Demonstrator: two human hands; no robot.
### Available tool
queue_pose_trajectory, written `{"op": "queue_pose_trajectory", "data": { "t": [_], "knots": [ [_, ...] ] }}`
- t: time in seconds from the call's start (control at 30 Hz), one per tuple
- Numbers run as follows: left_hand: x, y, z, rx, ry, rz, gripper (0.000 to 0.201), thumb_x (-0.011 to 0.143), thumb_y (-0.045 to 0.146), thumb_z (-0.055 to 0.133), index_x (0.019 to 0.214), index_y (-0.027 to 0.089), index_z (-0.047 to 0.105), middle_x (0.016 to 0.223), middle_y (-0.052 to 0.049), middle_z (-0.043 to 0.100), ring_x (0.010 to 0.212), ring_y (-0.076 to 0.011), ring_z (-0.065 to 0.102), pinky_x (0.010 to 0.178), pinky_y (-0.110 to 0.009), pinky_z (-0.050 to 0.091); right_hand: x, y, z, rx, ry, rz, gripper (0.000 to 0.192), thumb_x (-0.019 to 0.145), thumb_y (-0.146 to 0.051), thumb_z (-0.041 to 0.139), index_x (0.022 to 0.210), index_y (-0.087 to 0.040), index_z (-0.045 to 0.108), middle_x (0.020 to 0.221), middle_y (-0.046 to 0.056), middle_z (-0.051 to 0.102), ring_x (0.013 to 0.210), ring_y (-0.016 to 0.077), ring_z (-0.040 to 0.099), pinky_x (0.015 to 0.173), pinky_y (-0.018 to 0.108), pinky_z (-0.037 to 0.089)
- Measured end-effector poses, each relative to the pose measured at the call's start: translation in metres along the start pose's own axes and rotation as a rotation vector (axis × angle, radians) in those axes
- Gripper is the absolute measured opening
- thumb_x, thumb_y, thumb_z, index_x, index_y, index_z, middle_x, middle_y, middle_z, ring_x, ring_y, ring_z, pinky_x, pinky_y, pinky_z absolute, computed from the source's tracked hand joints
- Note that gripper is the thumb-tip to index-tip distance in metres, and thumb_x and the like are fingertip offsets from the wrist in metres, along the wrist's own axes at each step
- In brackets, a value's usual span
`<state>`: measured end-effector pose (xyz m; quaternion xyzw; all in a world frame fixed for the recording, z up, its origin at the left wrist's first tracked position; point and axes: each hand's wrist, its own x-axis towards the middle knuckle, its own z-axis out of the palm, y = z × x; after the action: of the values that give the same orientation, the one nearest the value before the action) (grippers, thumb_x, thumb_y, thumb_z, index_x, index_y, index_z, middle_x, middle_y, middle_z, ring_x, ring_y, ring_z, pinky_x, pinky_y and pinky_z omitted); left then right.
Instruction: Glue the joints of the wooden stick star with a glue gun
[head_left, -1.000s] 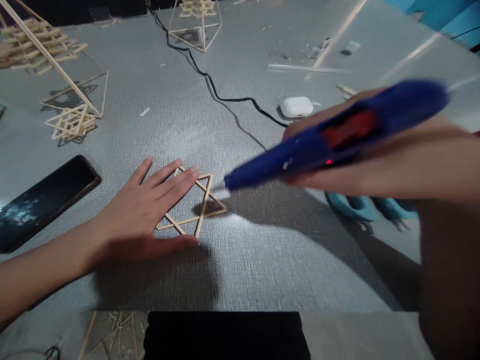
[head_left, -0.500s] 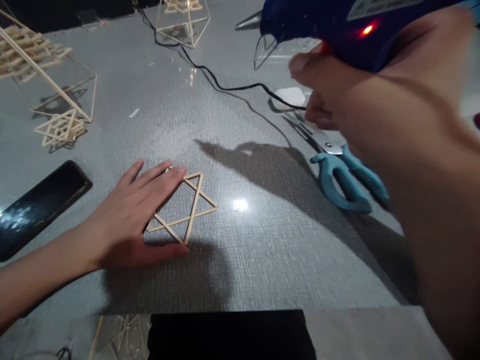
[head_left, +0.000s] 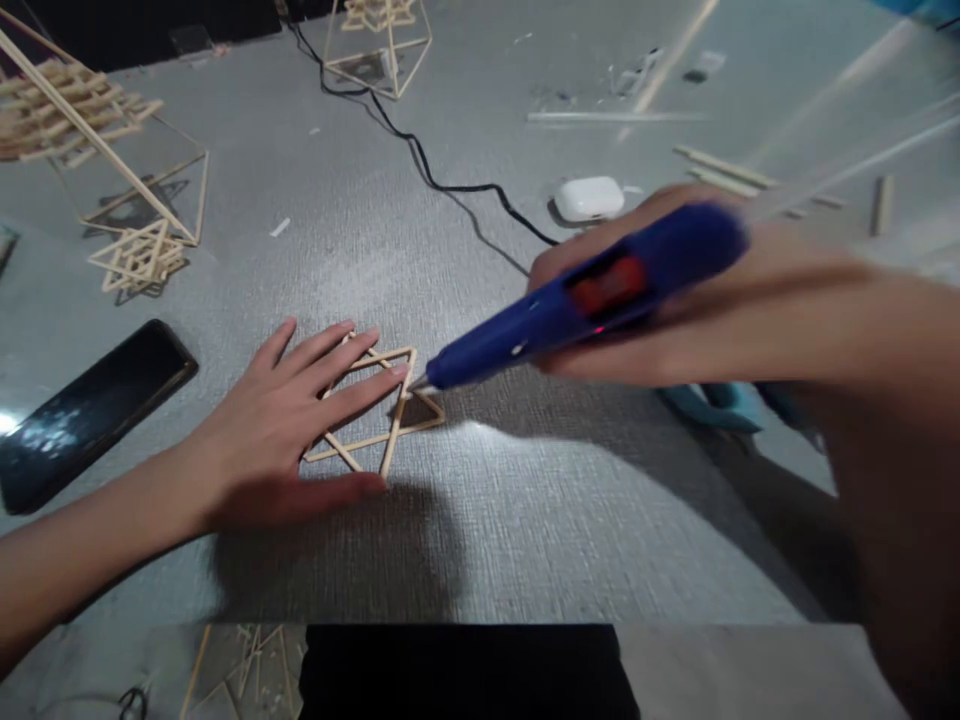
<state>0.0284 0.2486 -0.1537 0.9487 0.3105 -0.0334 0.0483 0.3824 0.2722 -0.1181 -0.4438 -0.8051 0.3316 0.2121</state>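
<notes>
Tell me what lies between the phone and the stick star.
In the head view, the left hand lies flat between the phone and the stick star, fingers pressing on the star.

Craft table with stick models

- My left hand is pressing flat on a star frame of thin, pale, matt wooden sticks.
- My right hand is gripping a glue gun of smooth blue plastic that is catching a slight sheen.
- The table is showing a grey, woven-looking texture, faintly glossy where light is hitting it.
- The phone is lying with its black glass shining.
- The earbud case is looking like smooth white plastic.
- The cable is looking like matt black rubber.
</notes>
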Motion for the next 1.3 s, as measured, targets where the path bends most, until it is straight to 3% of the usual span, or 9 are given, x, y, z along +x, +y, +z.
{"op": "queue_pose_trajectory", "data": {
  "t": [0.07, 0.13, 0.27, 0.4, 0.67, 0.9, 1.1, 1.3],
  "knots": [
    [0.001, 0.001, -0.002, 0.02, -0.018, -0.011, 0.084, 0.105, 0.08, 0.051, 0.176, 0.039, 0.03, 0.186, -0.01, 0.024, 0.172, -0.0401, 0.022, 0.137, -0.071, 0.013, 0.002, -0.007, 0.006, 0.069, -0.177, -0.052, 0.013, 0.083, -0.031, 0.077, 0.076, -0.022, 0.072, 0.059, -0.005, 0.058, 0.048, 0.0088, 0.053, 0.04, 0.02, 0.039],
    [0.002, 0.002, -0.002, 0.031, -0.027, -0.014, 0.085, 0.104, 0.081, 0.051, 0.175, 0.04, 0.031, 0.186, -0.01, 0.024, 0.172, -0.0399, 0.023, 0.137, -0.073, 0.014, 0.006, -0.012, 0.013, 0.107, -0.23, -0.125, 0.016, 0.085, -0.025, 0.07, 0.071, -0.022, 0.066, 0.055, -0.008, 0.052, 0.045, 0.0052, 0.045, 0.038, 0.018, 0.031],
    [0.002, 0.004, -0.001, 0.038, -0.021, -0.015, 0.086, 0.103, 0.084, 0.048, 0.175, 0.04, 0.032, 0.186, -0.01, 0.024, 0.171, -0.0406, 0.024, 0.136, -0.075, 0.014, 0.01, -0.014, 0.024, 0.077, -0.193, -0.2, 0.015, 0.081, -0.021, 0.071, 0.068, -0.022, 0.063, 0.051, -0.011, 0.048, 0.044, 0.0035, 0.041, 0.039, 0.015, 0.03],
    [0.003, 0.005, -0.001, 0.04, -0.015, -0.02, 0.086, 0.103, 0.084, 0.05, 0.175, 0.04, 0.034, 0.185, -0.009, 0.026, 0.17, -0.0418, 0.027, 0.136, -0.076, 0.013, 0.008, -0.012, 0.026, 0.07, -0.145, -0.175, 0.013, 0.08, -0.023, 0.07, 0.069, -0.024, 0.064, 0.049, -0.011, 0.048, 0.042, 0.0044, 0.04, 0.037, 0.016, 0.029],
    [0.003, 0.006, -0.003, 0.043, -0.026, -0.019, 0.086, 0.103, 0.083, 0.052, 0.174, 0.039, 0.034, 0.185, -0.011, 0.026, 0.17, -0.0433, 0.028, 0.134, -0.079, 0.014, 0.008, -0.01, 0.022, -0.031, -0.208, -0.135, 0.012, 0.081, -0.026, 0.071, 0.071, -0.024, 0.065, 0.053, -0.01, 0.049, 0.044, 0.0067, 0.041, 0.041, 0.021, 0.031],
    [0.003, 0.006, -0.002, 0.021, -0.016, -0.026, 0.086, 0.102, 0.084, 0.052, 0.174, 0.039, 0.035, 0.185, -0.01, 0.027, 0.169, -0.0435, 0.028, 0.135, -0.077, 0.011, 0.004, -0.012, 0.026, 0.027, -0.141, -0.143, 0.014, 0.083, -0.028, 0.067, 0.069, -0.024, 0.063, 0.052, -0.01, 0.046, 0.044, 0.0069, 0.037, 0.041, 0.023, 0.027],
    [0.003, 0.005, -0.005, 0.001, -0.039, -0.021, 0.086, 0.102, 0.085, 0.049, 0.174, 0.04, 0.035, 0.185, -0.011, 0.026, 0.169, -0.0445, 0.028, 0.134, -0.08, 0.011, 0.007, -0.013, 0.025, 0.046, -0.176, -0.153, 0.02, 0.084, -0.03, 0.071, 0.067, -0.023, 0.061, 0.05, -0.01, 0.045, 0.043, 0.0065, 0.036, 0.04, 0.024, 0.026],
    [0.003, 0.005, -0.002, 0.009, -0.015, -0.023, 0.086, 0.101, 0.084, 0.053, 0.174, 0.041, 0.035, 0.185, -0.01, 0.027, 0.169, -0.0437, 0.028, 0.135, -0.079, 0.011, 0.007, -0.013, 0.027, -0.003, -0.144, -0.129, 0.014, 0.08, -0.03, 0.07, 0.068, -0.024, 0.065, 0.051, -0.01, 0.051, 0.043, 0.0072, 0.043, 0.038, 0.021, 0.031]
  ]
}}
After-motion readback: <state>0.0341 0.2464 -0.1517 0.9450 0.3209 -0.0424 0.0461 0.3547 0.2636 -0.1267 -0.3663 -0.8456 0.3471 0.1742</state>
